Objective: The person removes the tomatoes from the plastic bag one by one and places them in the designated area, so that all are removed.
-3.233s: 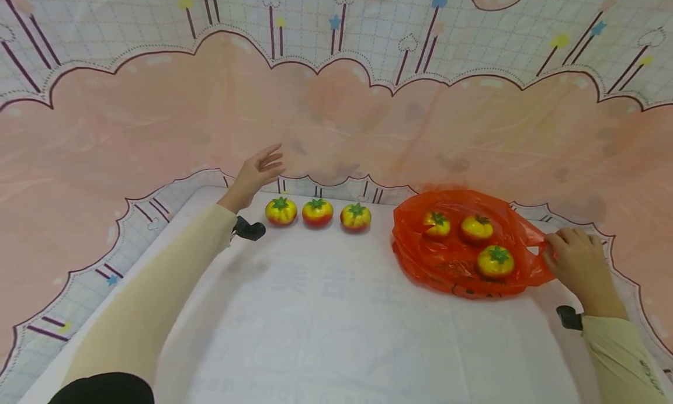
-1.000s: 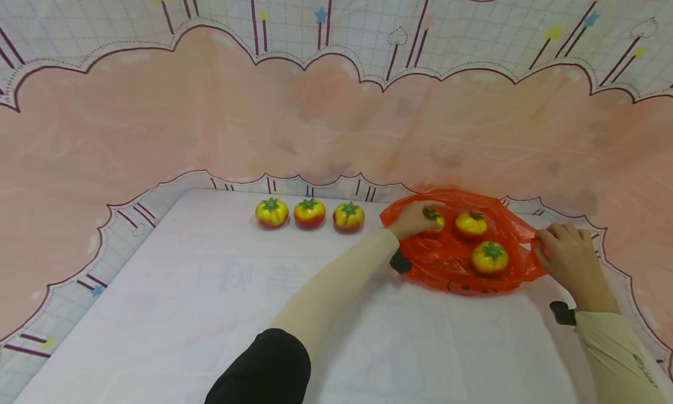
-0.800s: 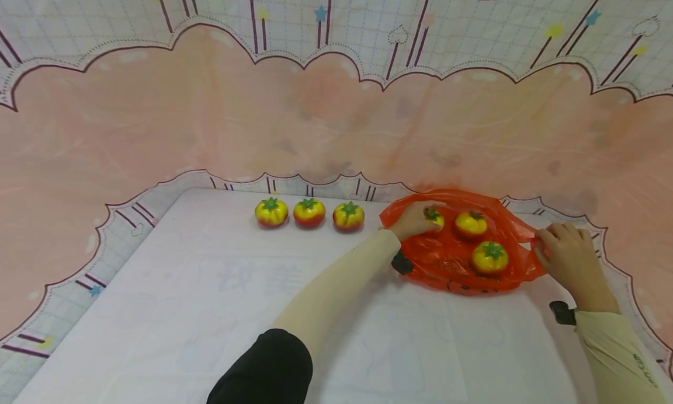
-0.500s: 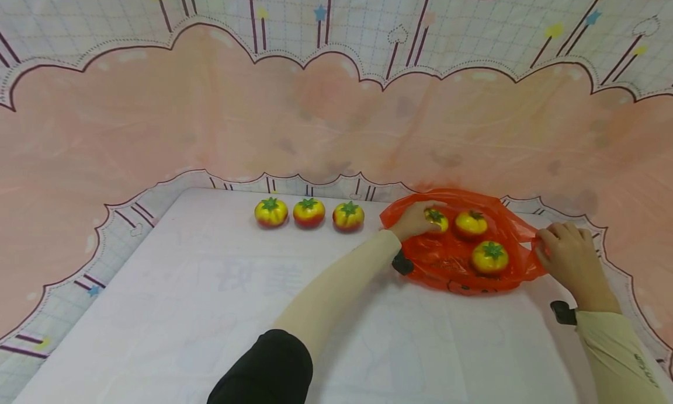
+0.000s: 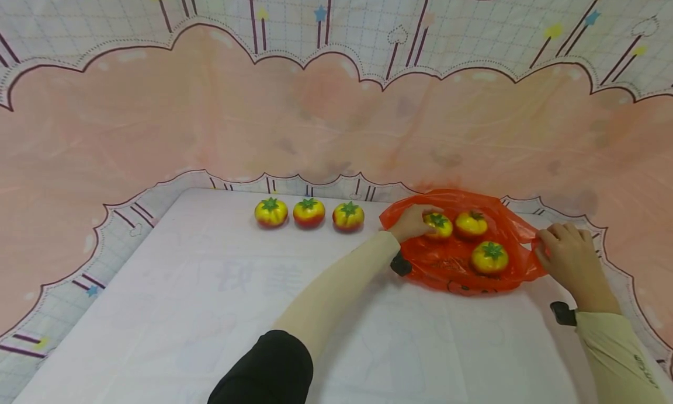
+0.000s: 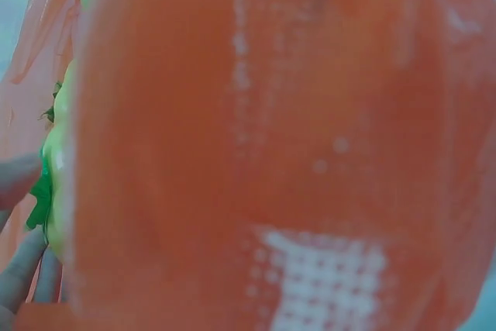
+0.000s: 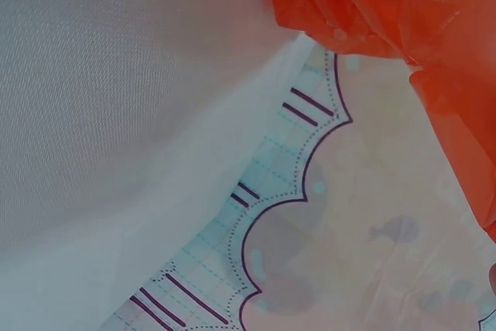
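In the head view my left hand (image 5: 412, 224) reaches into a red plastic bag (image 5: 447, 270), thumb and fingers around a yellow tomato (image 5: 439, 227) with a green star-shaped top. Two more tomatoes lie in the bag: one at the back (image 5: 471, 224) and one nearer the front (image 5: 490, 258). My right hand (image 5: 575, 264) grips the bag's right edge and stretches it sideways. Bag film (image 6: 256, 129) blocks most of the left wrist view; fingers (image 6: 22, 273) and the gripped tomato (image 6: 57, 184) show at its left edge. The right wrist view shows crumpled bag (image 7: 349, 5).
Three yellow-red tomatoes stand in a row left of the bag: left (image 5: 271, 212), middle (image 5: 309, 213) and right (image 5: 348, 216). All rest near the back edge of the white table (image 5: 221, 310). A patterned pink sheet (image 5: 336, 118) hangs behind.
My left hand has come from beyond the row's left end across into the bag. In the last second the tomato at its fingers shifts slightly right. My right hand keeps its grip.
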